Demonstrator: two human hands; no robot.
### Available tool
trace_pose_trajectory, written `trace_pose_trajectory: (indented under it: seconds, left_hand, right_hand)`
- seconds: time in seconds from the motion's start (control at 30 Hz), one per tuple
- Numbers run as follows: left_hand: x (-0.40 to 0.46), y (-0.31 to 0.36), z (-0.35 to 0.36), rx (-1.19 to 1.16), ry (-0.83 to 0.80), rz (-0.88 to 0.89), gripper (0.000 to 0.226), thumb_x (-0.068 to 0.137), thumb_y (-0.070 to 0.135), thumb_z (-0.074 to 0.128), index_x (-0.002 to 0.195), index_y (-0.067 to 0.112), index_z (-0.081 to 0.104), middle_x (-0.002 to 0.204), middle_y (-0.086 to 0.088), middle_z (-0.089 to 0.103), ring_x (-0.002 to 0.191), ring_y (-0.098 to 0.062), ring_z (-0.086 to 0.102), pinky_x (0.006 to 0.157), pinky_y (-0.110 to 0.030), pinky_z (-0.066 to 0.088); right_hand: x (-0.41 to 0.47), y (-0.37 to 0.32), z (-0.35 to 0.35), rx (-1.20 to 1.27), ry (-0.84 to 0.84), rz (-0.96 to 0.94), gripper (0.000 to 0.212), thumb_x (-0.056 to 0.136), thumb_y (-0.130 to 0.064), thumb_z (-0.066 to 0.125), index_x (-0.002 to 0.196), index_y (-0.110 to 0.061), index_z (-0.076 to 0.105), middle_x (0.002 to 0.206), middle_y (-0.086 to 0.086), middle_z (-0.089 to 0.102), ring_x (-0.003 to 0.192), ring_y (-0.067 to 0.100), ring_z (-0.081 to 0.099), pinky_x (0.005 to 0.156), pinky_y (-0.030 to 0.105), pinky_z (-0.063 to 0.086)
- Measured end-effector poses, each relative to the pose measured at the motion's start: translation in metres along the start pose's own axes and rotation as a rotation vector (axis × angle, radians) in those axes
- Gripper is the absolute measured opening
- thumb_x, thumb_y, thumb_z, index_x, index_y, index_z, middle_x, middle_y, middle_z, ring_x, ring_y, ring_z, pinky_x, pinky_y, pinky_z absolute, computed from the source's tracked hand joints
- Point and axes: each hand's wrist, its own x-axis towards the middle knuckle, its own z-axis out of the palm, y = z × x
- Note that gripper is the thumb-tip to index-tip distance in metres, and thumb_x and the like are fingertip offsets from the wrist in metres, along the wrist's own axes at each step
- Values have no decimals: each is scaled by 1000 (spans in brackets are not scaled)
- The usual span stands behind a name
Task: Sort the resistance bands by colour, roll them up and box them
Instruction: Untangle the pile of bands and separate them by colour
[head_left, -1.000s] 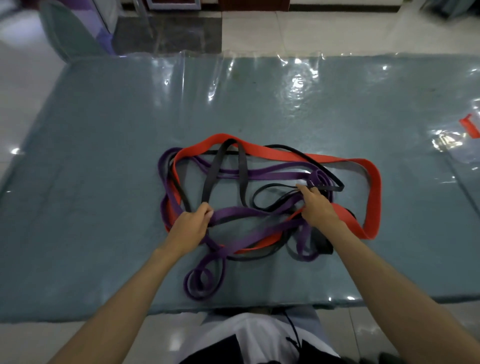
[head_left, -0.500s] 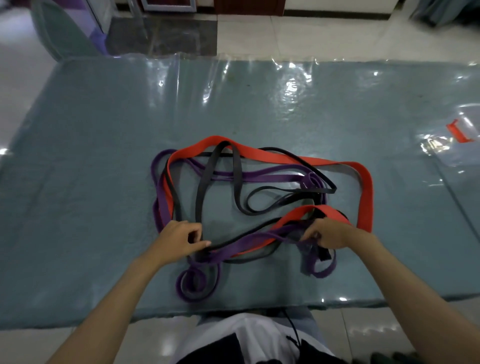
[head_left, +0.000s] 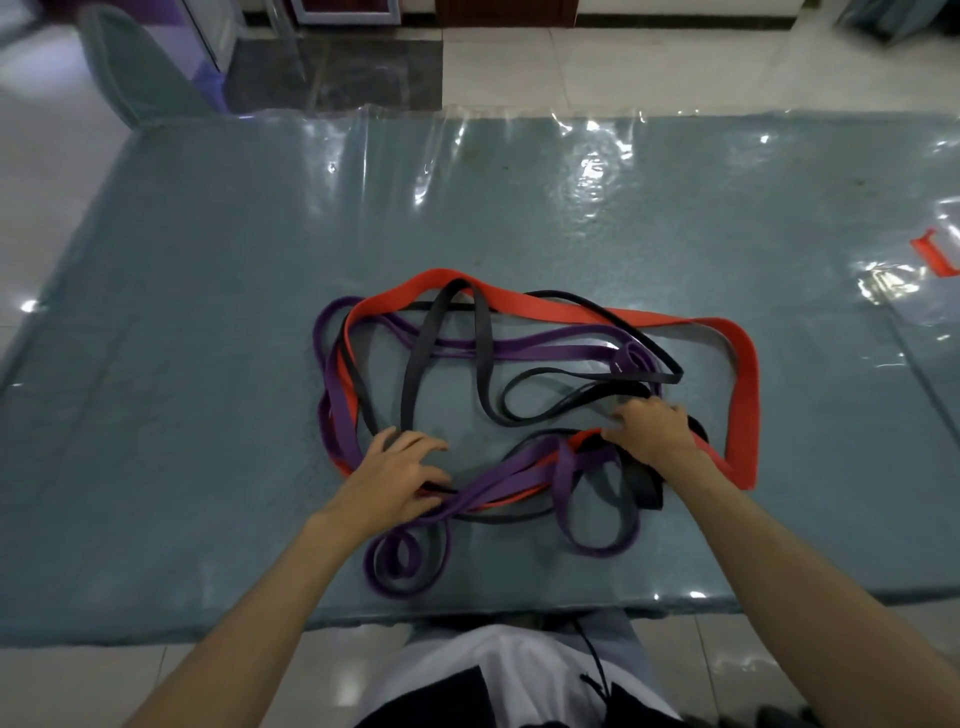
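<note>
A tangle of resistance bands lies in the middle of the table. The wide red band (head_left: 745, 374) loops round the outside. Purple bands (head_left: 545, 348) and black bands (head_left: 485, 332) cross inside it, and a purple loop (head_left: 400, 566) curls near the front edge. My left hand (head_left: 395, 478) rests with spread fingers on the purple and black bands at the tangle's left front. My right hand (head_left: 649, 431) has its fingers curled down on the spot where the red band and a black band cross. What lies under its palm is hidden.
The table (head_left: 208, 312) has a teal cloth under clear plastic sheeting. A clear plastic bag with a red strip (head_left: 930, 254) lies at the right edge. A chair (head_left: 130, 78) stands beyond the far left corner. The front edge is close to my body.
My left hand has let go of the bands and spread its fingers flat. My right hand moved up and right from the purple strands to the red and black crossing.
</note>
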Motion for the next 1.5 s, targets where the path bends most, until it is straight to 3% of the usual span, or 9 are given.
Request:
trace_pose_trajectory:
  seconds: [0.23, 0.37, 0.53, 0.7, 0.8, 0.97, 1.17, 1.37, 1.5]
  left_hand:
    - [4, 5, 11, 120, -227, -191, 122, 73, 94, 54, 165, 21, 24, 175, -1, 10, 162, -24, 7, 123, -75, 4]
    - [4, 9, 16, 81, -207, -23, 108, 83, 73, 69, 168, 30, 18, 176, -1, 6, 164, -24, -1, 124, -73, -3]
    - [16, 28, 17, -313, -281, -3, 65, 96, 14, 55, 159, 25, 44, 169, 8, 36, 161, -7, 16, 124, -51, -25]
    - [35, 47, 9, -604, -194, -182, 50, 96, 63, 64, 134, 30, 63, 133, 12, 70, 125, -7, 64, 124, -43, 32]
    - [43, 61, 10, -612, -175, -150, 39, 94, 36, 78, 128, 24, 63, 129, 5, 71, 121, -12, 66, 107, -33, 50]
    - [45, 76, 12, -690, -130, -8, 29, 93, 9, 71, 114, 28, 65, 118, 17, 70, 112, -2, 64, 99, -31, 53]
    - [38, 82, 16, -504, -255, 180, 15, 95, 33, 73, 108, 29, 73, 119, 13, 70, 113, -10, 63, 95, -40, 53]
    - [32, 58, 8, -382, 455, -112, 23, 89, 29, 81, 91, 21, 60, 96, 5, 58, 91, -19, 56, 80, -42, 51]
    - [22, 14, -1, -218, 292, -494, 53, 80, 39, 88, 123, 24, 61, 129, 1, 55, 120, -27, 55, 96, -46, 47]
  right_hand:
    - [-3, 11, -1, -177, -112, -109, 17, 84, -45, 79, 99, -38, 78, 117, -10, 64, 122, 20, 52, 113, 54, 27]
    - [-1, 27, -15, 170, -138, -92, 26, 91, -46, 76, 65, -41, 72, 78, -18, 71, 85, 13, 64, 99, 45, 37]
    - [2, 25, -30, 177, 15, -80, 28, 100, -25, 66, 78, -12, 77, 74, 5, 73, 67, 22, 67, 60, 30, 46]
    - [2, 8, -25, 75, -17, -69, 26, 101, -18, 59, 76, -14, 66, 76, 4, 70, 72, 23, 68, 69, 33, 52]
    - [-1, 3, -32, 29, -134, -131, 13, 99, -27, 64, 92, -23, 74, 80, 1, 76, 77, 14, 71, 83, 37, 58]
    - [2, 1, -32, -81, -50, -60, 17, 97, -32, 68, 111, -26, 76, 105, 5, 73, 98, 27, 71, 87, 40, 55]
    - [5, -13, -28, 210, 455, -143, 16, 104, -27, 59, 110, -16, 70, 98, 5, 73, 86, 28, 68, 72, 42, 55]
    - [4, -9, -38, 482, 664, -349, 14, 105, -24, 59, 117, -19, 64, 113, -6, 65, 89, 6, 56, 76, 22, 41]
    - [6, -1, -38, 554, 630, -327, 11, 102, -25, 61, 113, -23, 61, 111, -14, 61, 93, 5, 60, 79, 20, 46]
